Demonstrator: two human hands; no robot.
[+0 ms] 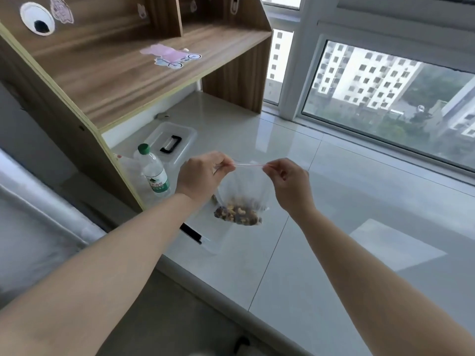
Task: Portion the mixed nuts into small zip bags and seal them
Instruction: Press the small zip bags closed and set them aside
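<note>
A small clear zip bag [246, 186] hangs in the air above the pale tiled sill, with mixed nuts [237, 214] heaped in its bottom. Its top edge shows a thin red zip line stretched flat between my hands. My left hand [205, 176] pinches the left end of the zip. My right hand [288, 183] pinches the right end. Both hands sit at the same height, about a bag's width apart.
A water bottle with a green cap [154, 170] stands left of the bag. Behind it lies a clear lid with a black handle [174, 142], and a clear box [205, 235] sits under the bag. A wooden shelf unit [123, 73] rises at left; a window [385, 104] at right.
</note>
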